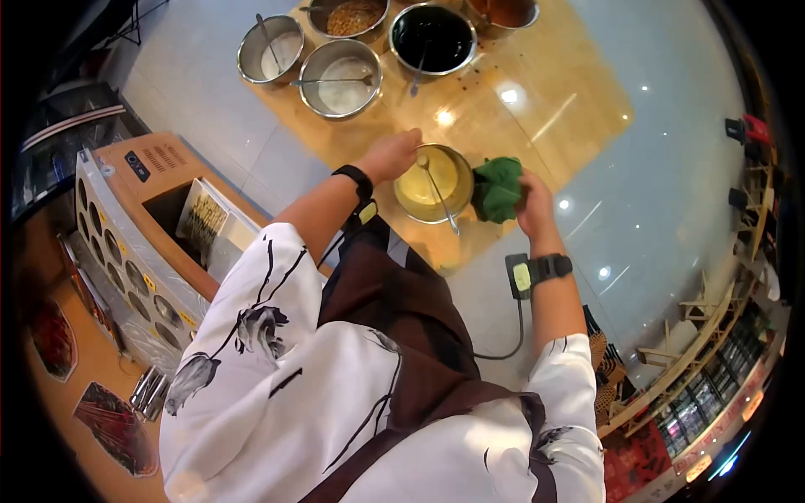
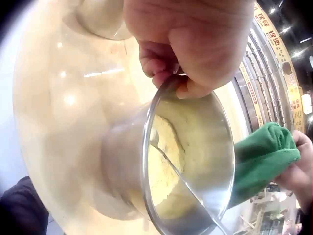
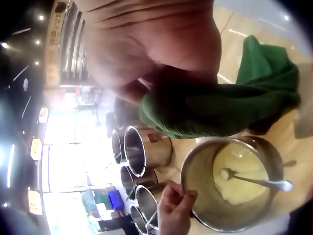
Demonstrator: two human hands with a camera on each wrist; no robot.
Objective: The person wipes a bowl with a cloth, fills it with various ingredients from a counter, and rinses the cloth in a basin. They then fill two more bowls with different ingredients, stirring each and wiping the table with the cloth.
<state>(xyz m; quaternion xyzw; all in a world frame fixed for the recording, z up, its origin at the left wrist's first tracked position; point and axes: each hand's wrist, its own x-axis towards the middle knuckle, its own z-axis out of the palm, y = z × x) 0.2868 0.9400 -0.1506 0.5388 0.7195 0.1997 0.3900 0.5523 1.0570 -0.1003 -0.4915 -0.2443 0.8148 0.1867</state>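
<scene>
A steel pot (image 1: 404,204) with pale yellow stuff in it stands on the wooden table. My left hand (image 1: 394,155) pinches its rim between thumb and fingers. Inside leans a metal spoon (image 2: 182,177), its handle over the rim and its bowl in the yellow stuff. At the pot's right side, my right hand (image 1: 534,204) grips a bunched green cloth (image 1: 498,189). In the right wrist view the cloth lies against or close by the pot's outer wall, and its folds hide the fingertips.
Several steel pots stand at the table's far side: two with white contents and spoons (image 1: 342,81), one dark (image 1: 433,40), one with brown bits (image 1: 352,17). The wooden tabletop (image 1: 545,109) shines. To the left is a counter unit (image 1: 142,243) with round openings.
</scene>
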